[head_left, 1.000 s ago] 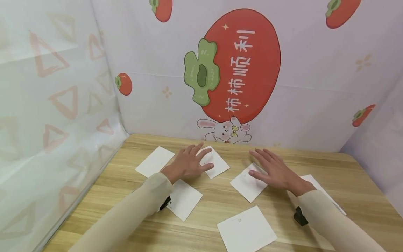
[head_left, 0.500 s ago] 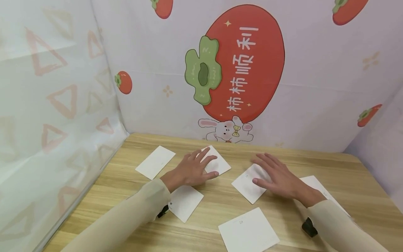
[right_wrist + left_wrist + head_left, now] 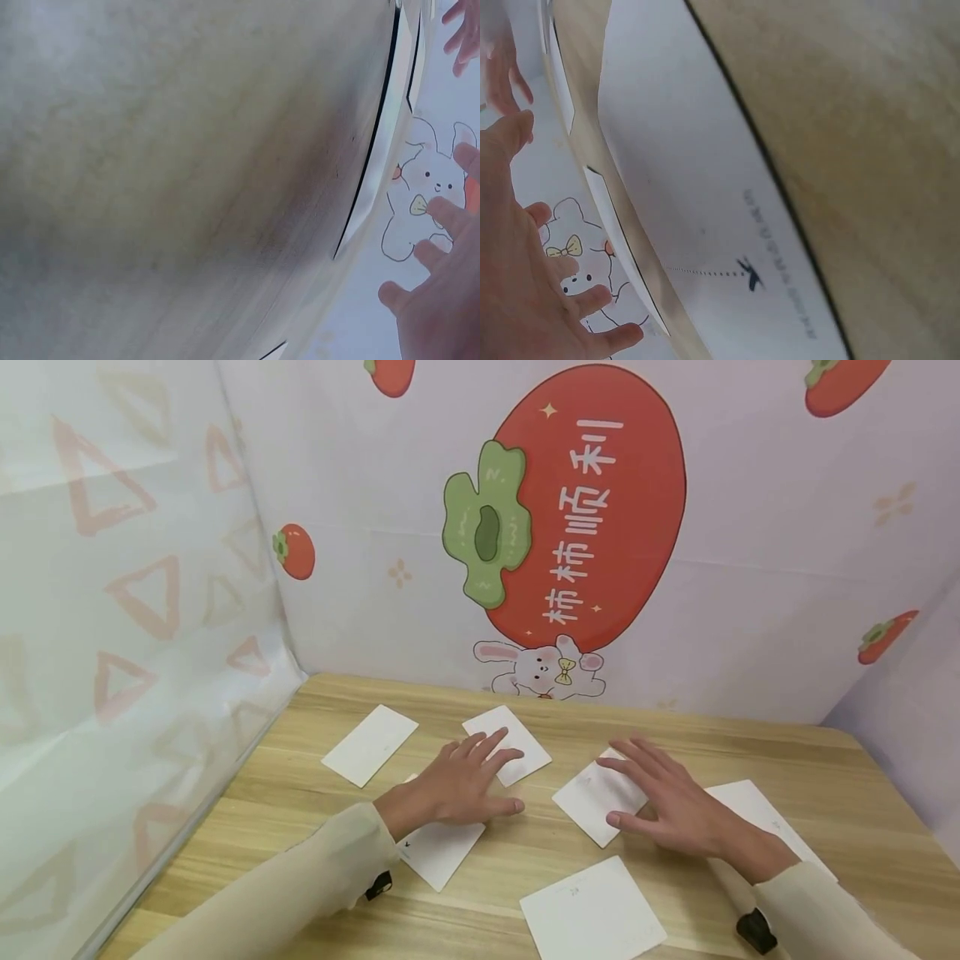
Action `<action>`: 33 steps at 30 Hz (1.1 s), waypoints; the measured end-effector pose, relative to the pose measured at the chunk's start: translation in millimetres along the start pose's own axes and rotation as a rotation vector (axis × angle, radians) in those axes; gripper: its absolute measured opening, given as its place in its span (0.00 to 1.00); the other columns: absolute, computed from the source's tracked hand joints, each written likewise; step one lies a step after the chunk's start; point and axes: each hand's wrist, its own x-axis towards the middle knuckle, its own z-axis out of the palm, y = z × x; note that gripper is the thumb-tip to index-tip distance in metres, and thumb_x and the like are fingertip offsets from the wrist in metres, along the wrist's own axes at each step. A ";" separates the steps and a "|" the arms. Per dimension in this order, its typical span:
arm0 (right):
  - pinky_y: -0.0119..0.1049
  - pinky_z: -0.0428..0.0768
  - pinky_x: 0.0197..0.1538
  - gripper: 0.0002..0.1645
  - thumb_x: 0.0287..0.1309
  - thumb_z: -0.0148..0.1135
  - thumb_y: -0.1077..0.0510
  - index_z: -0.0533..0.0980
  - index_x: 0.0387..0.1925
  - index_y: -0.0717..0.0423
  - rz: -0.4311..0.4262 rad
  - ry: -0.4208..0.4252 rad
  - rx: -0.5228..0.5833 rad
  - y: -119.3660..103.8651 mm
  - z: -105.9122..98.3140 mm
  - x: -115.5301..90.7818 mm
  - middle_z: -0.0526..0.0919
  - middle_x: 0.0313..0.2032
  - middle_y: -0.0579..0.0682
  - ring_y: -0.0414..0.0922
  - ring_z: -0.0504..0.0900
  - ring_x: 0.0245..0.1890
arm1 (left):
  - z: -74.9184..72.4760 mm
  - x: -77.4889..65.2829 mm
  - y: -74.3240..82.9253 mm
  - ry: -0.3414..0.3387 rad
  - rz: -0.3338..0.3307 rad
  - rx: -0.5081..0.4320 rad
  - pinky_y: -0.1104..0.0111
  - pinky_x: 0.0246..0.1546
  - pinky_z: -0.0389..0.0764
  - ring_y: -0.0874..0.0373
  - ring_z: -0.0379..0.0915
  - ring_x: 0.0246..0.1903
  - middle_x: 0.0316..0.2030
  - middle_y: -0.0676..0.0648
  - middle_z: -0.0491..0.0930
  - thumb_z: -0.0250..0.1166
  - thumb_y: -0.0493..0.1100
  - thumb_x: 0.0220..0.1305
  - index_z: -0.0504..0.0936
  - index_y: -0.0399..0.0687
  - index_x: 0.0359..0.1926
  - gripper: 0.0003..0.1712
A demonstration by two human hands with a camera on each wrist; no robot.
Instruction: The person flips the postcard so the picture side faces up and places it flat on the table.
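My left hand (image 3: pixel 467 783) hovers palm down over the table with its fingers spread, holding nothing. It overlaps the near edge of a white card (image 3: pixel 497 720) at the back and the top of another white card (image 3: pixel 442 860) that bears a small dark mark. In the left wrist view that marked card (image 3: pixel 697 172) lies flat beneath the hand. My right hand (image 3: pixel 678 806), also spread and holding nothing, hangs over the right part of a third card (image 3: pixel 588 797). Its forearm passes in front of a card (image 3: pixel 765 814) at the right.
One more white card (image 3: pixel 371 745) lies at the back left, and another (image 3: pixel 592 910) near the front middle. The wooden table (image 3: pixel 315 860) meets a printed backdrop (image 3: pixel 360 610) behind and a patterned sheet (image 3: pixel 180 693) on the left.
Both hands have drawn slightly back toward the person, the right one also moving right. More of the back-middle card shows. The cards stay in place; the head view has shifted a little.
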 end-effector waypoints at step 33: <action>0.23 0.33 0.80 0.47 0.59 0.78 0.36 0.72 0.77 0.33 -0.098 0.024 -0.023 -24.1 7.5 -35.5 0.68 0.81 0.39 0.53 0.54 0.86 | 16.2 -39.6 31.2 -0.045 0.111 -0.065 0.29 0.79 0.54 0.37 0.49 0.85 0.86 0.53 0.57 0.57 0.74 0.76 0.61 0.70 0.82 0.41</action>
